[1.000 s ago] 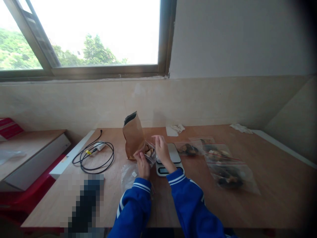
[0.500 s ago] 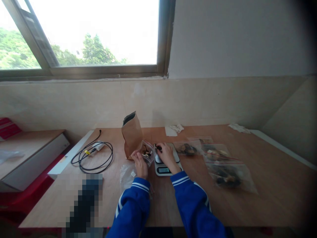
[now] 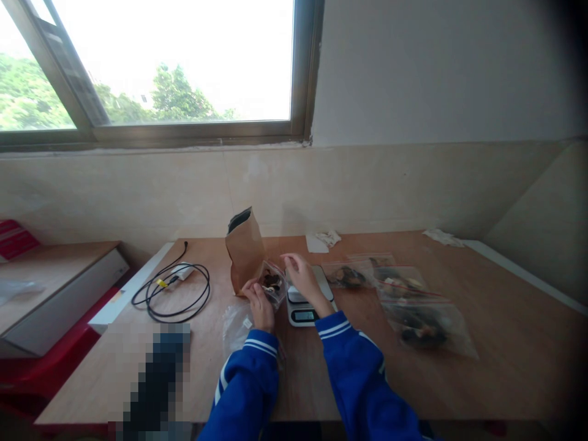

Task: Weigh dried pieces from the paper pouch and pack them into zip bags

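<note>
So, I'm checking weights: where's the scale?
In the head view, just below centre, the scale sits under the right hand, right of the paper bag.

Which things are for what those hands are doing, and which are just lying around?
Seems part of the job:
Small clear bag with dark pieces, at the left hand
Scale, beneath the right hand
Filled zip bags, probably, right of the scale

Looks just lying around:
Looped black cable, left
Crumpled white tissue, back edge
</note>
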Tool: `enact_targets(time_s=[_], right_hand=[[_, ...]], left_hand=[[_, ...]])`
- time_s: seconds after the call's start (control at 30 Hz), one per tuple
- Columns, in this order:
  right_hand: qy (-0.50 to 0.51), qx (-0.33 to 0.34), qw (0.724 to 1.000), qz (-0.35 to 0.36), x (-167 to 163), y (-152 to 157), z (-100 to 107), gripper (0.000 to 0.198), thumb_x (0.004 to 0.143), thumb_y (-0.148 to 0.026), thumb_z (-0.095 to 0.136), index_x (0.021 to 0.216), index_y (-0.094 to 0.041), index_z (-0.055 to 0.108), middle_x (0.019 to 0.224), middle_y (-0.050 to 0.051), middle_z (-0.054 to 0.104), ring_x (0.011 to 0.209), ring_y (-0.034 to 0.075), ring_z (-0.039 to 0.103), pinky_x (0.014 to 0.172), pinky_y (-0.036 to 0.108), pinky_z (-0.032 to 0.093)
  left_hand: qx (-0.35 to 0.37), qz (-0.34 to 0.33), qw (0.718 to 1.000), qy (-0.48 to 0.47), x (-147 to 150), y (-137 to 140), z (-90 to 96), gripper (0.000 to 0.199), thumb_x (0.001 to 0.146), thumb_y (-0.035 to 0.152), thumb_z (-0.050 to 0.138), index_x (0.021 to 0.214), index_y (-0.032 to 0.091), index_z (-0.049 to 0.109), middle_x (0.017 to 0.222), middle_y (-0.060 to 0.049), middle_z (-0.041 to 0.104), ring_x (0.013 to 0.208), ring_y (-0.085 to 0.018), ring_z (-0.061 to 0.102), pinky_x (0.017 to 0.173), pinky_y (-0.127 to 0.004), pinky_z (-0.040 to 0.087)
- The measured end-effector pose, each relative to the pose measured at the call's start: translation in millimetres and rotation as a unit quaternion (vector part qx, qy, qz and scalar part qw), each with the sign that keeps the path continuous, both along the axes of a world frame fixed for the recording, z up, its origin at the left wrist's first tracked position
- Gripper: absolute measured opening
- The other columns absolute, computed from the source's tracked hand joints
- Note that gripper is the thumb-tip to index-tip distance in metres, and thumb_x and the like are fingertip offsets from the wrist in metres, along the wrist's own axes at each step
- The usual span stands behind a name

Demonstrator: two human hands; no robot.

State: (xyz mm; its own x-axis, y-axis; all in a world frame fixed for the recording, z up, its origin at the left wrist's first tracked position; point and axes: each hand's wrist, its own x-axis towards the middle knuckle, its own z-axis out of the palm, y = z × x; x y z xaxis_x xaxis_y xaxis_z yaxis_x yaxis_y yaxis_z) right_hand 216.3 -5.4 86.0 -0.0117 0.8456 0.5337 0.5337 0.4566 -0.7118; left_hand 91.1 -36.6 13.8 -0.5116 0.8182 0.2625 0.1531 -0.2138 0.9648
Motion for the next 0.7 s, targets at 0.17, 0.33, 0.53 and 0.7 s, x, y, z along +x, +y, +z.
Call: enact_targets(time_s=[0.17,0.33,0.53,0.7], right_hand=[[-0.138,-0.070,0.986,-0.061,1,20,-20,0.030,0.089,-0.012,0.037,0.106,-0.013,0.062,0.108,0.012,0.065,0.105,0.019,0.058,0.092,0.031,0.043],[-0.231,-0.108,0.966,-0.030,-9,37,-24,0.026,0.088,-0.015,0.047,0.107,-0.013,0.065,0.111,0.013,0.066,0.110,0.022,0.055,0.097,0.032,0.037],[-0.302,-0.157,0.939,-0.040,-26,51,-26,0.024,0.087,-0.029,0.055,0.091,-0.011,0.071,0.104,0.021,0.068,0.111,0.033,0.055,0.098,0.048,0.031],[-0.296,-0.126,0.946,-0.046,-32,45,-30,0.019,0.086,-0.031,0.057,0.089,-0.017,0.070,0.098,0.018,0.071,0.106,0.033,0.057,0.097,0.053,0.029]], left_hand=[[0.003,0.022,1.000,-0.007,-1,1,-1.2,0.032,0.093,0.048,0.030,0.108,0.022,0.043,0.111,-0.009,0.055,0.098,-0.019,0.058,0.089,-0.036,0.043],[0.044,0.042,0.996,-0.066,-1,3,-4.2,0.034,0.092,0.051,0.030,0.109,0.023,0.041,0.111,-0.008,0.056,0.099,-0.018,0.058,0.088,-0.035,0.044],[0.085,0.030,0.989,-0.113,-1,5,-4.5,0.033,0.093,0.051,0.029,0.108,0.023,0.037,0.115,-0.010,0.057,0.104,-0.019,0.058,0.091,-0.038,0.043],[0.075,0.007,0.991,-0.109,0,1,0.7,0.030,0.094,0.048,0.028,0.108,0.023,0.035,0.116,-0.011,0.057,0.106,-0.018,0.058,0.093,-0.038,0.042]])
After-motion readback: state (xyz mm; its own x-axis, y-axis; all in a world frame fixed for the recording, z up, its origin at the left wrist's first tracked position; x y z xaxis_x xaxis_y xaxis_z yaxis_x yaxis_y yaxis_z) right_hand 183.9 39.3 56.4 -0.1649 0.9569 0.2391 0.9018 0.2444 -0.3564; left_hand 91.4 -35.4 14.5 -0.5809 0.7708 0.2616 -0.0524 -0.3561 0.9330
